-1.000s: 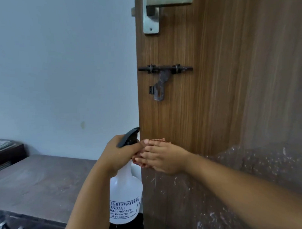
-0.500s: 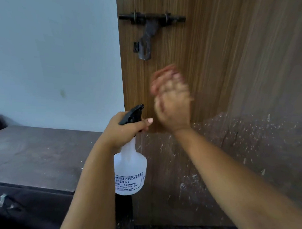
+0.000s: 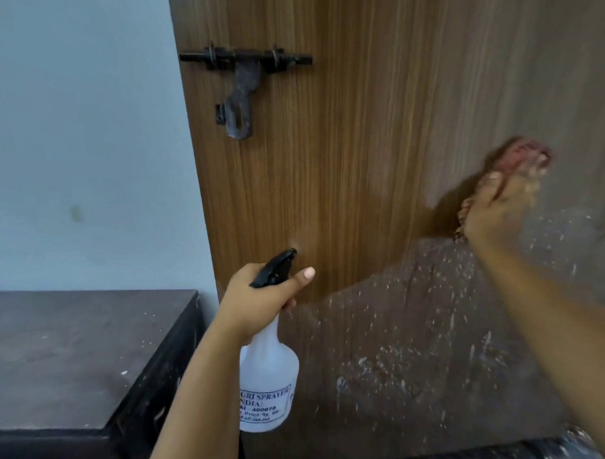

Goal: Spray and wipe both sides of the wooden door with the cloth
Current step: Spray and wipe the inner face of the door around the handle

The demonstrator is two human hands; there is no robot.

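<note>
Swung way out to the right in half a second: right hand, which had been up near the middle of the wooden door just above the sprayer. Ended up blurred, pressed flat on the wood with the reddish cloth bunched under the fingers, right at the line where clean grain met the dull, white-flecked lower patch. Left hand stayed put, wrapped tight round the neck of the spray bottle, nozzle aimed at the door, faint puff of mist visible at the tip, so probably squeezed just then. Sliding bolt sat higher up, apart from both hands. Dark tabletop off to the left, nothing on it that mattered. Looked like mid-wipe on this face only, with the speckled bottom half still grubby and the other side not seen at all. Long way to go, honestly.
</note>
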